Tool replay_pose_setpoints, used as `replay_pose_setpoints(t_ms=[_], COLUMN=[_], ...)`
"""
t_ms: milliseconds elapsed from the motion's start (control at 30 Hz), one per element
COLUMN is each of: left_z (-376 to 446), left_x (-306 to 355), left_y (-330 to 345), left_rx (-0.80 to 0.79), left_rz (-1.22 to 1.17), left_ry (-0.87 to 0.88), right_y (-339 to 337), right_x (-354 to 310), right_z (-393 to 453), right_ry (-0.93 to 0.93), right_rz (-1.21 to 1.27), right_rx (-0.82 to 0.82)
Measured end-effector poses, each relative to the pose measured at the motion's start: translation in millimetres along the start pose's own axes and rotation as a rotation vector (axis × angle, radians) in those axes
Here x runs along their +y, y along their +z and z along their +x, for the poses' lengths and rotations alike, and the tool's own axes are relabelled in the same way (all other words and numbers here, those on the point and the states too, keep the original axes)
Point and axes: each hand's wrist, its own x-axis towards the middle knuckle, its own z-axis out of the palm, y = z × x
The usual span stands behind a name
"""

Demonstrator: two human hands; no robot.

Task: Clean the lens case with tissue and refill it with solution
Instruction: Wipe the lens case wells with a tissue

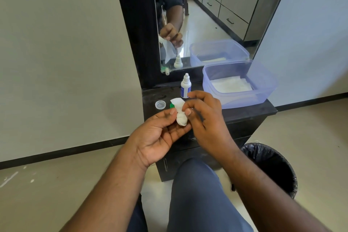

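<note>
Left hand (160, 133), palm up, and right hand (205, 117) pinch a twisted tissue (180, 114) between their fingertips, above the front edge of the black dresser (244, 111). A green part (171, 106), probably of the lens case, shows just behind the tissue; the rest is hidden. A clear cap (160, 104) lies on the dresser to the left. The solution bottle (185, 88) stands upright behind the hands, beside a box (239, 84) holding tissues. A mirror (203, 15) rises behind; a bin (273, 167) stands at right.
</note>
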Motion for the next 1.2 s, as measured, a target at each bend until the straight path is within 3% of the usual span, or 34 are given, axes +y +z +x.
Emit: replay_pose_setpoints(t_ms=[133, 333, 833, 933, 1067, 1200], left_z=[-0.2, 2.8, 4.7, 5.8, 6.7, 5.4], left_x=[0.8, -2.0, -3.3, -3.5, -5.7, -5.2], left_y=[0.3, 2.1, -5.1, -5.9, -6.2, -2.3], left_rx=[-0.014, 0.007, 0.017, 0.033, 0.015, 0.019], left_rz=[0.033, 0.023, 0.011, -0.009, 0.0, -0.018], left_ry=[-0.014, 0.02, 0.048, 0.047, 0.063, 0.081], right_y=[-0.5, -4.3, -1.3, -2.9, 1.6, 3.0], right_x=[-0.3, -0.2, 3.5, 7.5, 5.5, 9.7], right_z=[-1.8, 2.1, 6.9, 7.1, 3.3, 3.1], right_ry=[-0.057, -0.167, -0.255, -0.208, -0.279, -0.169], right_rz=[0.016, -0.154, -0.3, -0.326, -0.283, -0.266], right_rx=[-0.045, -0.049, -0.075, -0.044, 0.013, 0.083])
